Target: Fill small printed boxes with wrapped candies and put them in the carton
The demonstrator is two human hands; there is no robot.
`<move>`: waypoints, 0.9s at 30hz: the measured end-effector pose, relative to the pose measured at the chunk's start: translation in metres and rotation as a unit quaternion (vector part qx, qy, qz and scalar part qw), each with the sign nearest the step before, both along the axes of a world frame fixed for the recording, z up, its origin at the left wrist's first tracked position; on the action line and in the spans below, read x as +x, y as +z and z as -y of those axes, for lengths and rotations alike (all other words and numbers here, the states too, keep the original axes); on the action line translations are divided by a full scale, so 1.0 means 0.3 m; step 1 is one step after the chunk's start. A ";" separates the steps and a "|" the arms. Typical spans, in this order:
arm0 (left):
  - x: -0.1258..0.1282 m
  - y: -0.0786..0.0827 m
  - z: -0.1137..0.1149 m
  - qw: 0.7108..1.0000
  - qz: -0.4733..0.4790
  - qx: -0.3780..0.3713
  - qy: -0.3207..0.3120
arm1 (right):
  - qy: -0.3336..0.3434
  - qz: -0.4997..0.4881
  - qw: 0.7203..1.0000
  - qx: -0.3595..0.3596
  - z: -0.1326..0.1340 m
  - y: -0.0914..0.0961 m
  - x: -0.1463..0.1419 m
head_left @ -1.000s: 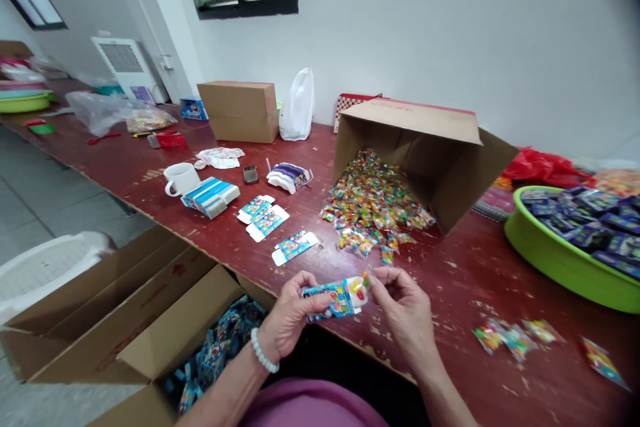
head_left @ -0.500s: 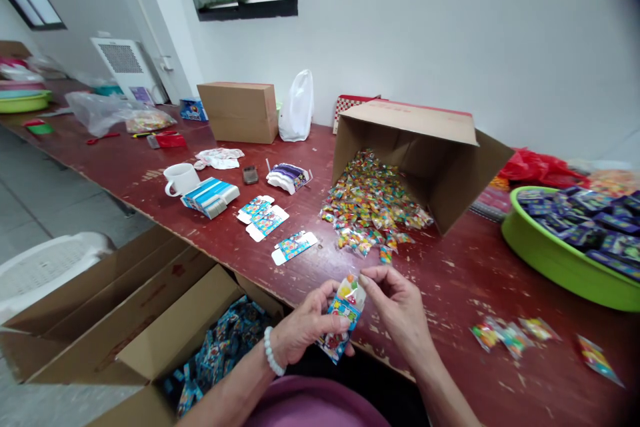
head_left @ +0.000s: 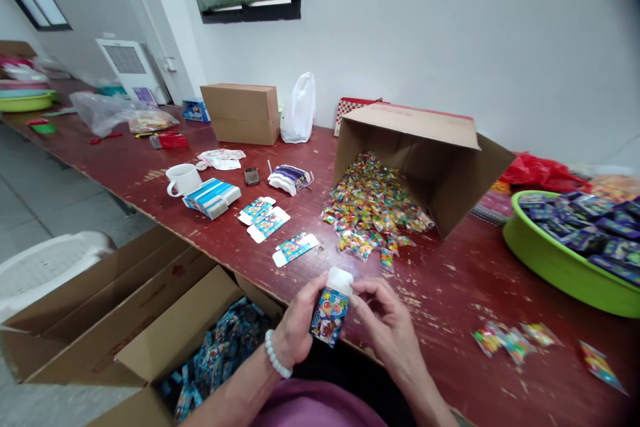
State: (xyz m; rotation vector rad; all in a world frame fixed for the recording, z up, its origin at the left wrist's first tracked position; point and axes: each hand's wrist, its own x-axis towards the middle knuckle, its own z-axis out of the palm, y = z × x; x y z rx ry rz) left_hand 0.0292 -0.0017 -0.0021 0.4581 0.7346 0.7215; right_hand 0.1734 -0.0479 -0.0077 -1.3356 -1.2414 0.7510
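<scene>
A small blue candy box (head_left: 330, 315) with colourful printing stands tilted in my left hand (head_left: 299, 320), its fingers wrapped round the left side and back. White flaps rise at its top; the inside of the box is hidden. My right hand (head_left: 387, 317) pinches the upper right edge by the flaps with thumb and forefinger, the other fingers curled. Ahead on the table lie flat blue cartons (head_left: 295, 249), and a heap of small candy packets (head_left: 373, 207) spills from a tipped cardboard box (head_left: 415, 123).
An open carton (head_left: 175, 320) on the left below the table edge holds many blue boxes. A green basin (head_left: 560, 273) of dark packets stands right, near several loose candy packets (head_left: 515, 341). A white mug (head_left: 183, 180) and a stack of blue-white cartons (head_left: 213, 197) sit left.
The candy packet that showed at the box's open top is out of sight, and white flaps now cover the opening. The box has turned more upright, its printed front facing me.
</scene>
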 end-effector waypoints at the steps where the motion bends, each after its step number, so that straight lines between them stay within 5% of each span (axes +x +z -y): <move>1: 0.001 -0.003 0.001 1.000 0.004 -0.004 0.011 | 0.011 -0.006 1.000 0.003 0.004 -0.007 -0.013; 8: 0.000 -0.027 0.021 0.994 -0.049 0.077 0.059 | 0.056 -0.092 0.994 -0.036 -0.014 -0.027 -0.035; 13: 0.006 -0.011 0.020 0.992 -0.040 0.094 0.076 | 0.018 -0.223 0.970 -0.091 -0.041 -0.037 -0.036; 19: 0.006 -0.018 0.020 0.992 -0.034 0.080 0.087 | 0.044 -0.032 0.999 -0.008 -0.038 -0.025 -0.032; 24: 0.007 -0.020 0.022 0.993 -0.076 0.059 0.061 | 0.030 -0.167 0.985 -0.030 -0.055 -0.031 -0.028; 27: -0.001 0.003 0.012 0.998 -0.042 0.035 0.024 | 0.064 -0.128 0.990 -0.017 -0.059 -0.017 -0.018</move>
